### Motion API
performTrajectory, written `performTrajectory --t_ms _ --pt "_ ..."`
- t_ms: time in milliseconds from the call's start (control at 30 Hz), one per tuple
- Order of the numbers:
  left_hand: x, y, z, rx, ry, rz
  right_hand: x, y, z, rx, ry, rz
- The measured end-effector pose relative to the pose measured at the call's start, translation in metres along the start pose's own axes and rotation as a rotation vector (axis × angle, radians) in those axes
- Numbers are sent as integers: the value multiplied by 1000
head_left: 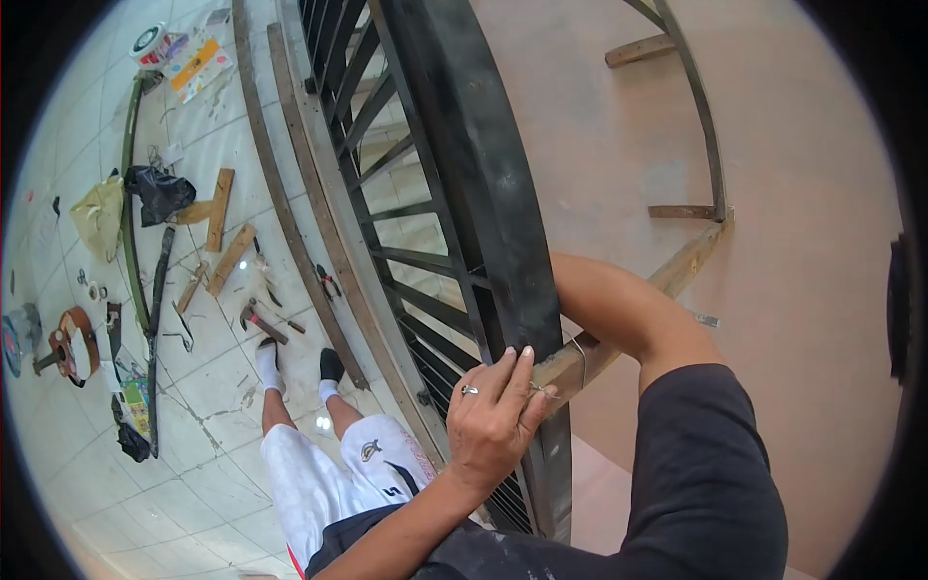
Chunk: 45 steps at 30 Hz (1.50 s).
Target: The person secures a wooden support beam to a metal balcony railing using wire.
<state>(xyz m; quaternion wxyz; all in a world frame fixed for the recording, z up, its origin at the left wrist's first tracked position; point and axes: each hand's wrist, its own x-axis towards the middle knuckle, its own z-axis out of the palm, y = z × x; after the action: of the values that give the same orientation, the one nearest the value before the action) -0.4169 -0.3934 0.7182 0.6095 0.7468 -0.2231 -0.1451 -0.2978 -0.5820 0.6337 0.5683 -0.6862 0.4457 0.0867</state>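
Note:
My left hand (495, 418), with a ring on one finger, rests at the top rail of a dark metal railing (503, 184). Its thumb and fingers are pinched together on a thin wire (548, 391). That wire appears to loop around a wooden beam (572, 375), which meets the rail and runs up to the right. My right forearm (609, 295) reaches over the beam and passes behind the railing, so the right hand is hidden. A small metal piece (708, 319) shows at the beam's edge, beyond my right elbow.
Long wooden strips (290, 213) lie beside the railing. On the tiled floor below are a hammer (263, 321), pliers (329, 281), wood offcuts (231, 259), a black plastic bag (159, 195), a guitar (73, 346) and a white bucket (150, 44). A curved frame (710, 126) stands along the wall.

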Motion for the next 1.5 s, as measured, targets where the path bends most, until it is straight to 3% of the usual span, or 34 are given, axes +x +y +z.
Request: performTrajectory --t_ms 167,233,367,467,633,700,767,800,867,900,967,1033,1167,1233,1300,1333,1433,1500 --pt "18 -5 -14 89 -163 113 -21 -21 4 -58 -11 -147" --pt "47 -8 -22 211 -388 424 -35 -27 -19 -73 -6 -203" --pt "80 -13 -27 339 -753 553 -40 -52 -22 -95 19 -338" --pt "86 -19 -27 350 -787 587 -45 -68 -16 -121 41 -430" --pt "94 -9 -36 394 -884 562 -57 -97 -61 -154 150 -502" --pt "96 -11 -38 424 -890 598 -95 -96 -84 -160 213 -523" --pt "99 -10 -39 453 -919 651 -180 -73 -93 173 226 -641" --pt "102 -6 -41 463 -931 631 -220 -48 -84 303 111 -590" --pt "102 -5 -42 474 -974 634 -288 5 -51 348 -192 -231" --pt "101 -9 -41 471 -933 655 -299 45 -31 293 -283 -151" --pt "106 -13 -39 490 -907 696 -292 115 30 1 152 -117" --pt "108 -14 -36 496 -897 681 -238 180 86 -270 953 -479" --pt "109 -19 -32 521 -904 671 -201 156 91 -487 1018 -387" --pt "107 -19 -36 547 -934 692 -188 141 91 -521 828 -110" --pt "110 -20 -34 520 -919 701 -158 141 78 -516 1288 -311" --pt "110 -19 -33 532 -931 718 -150 139 66 -496 1303 -304" --pt "109 -17 -34 510 -920 703 -129 144 33 -588 1247 -479" --pt "107 -19 -33 508 -902 686 -110 157 29 -156 925 -565"
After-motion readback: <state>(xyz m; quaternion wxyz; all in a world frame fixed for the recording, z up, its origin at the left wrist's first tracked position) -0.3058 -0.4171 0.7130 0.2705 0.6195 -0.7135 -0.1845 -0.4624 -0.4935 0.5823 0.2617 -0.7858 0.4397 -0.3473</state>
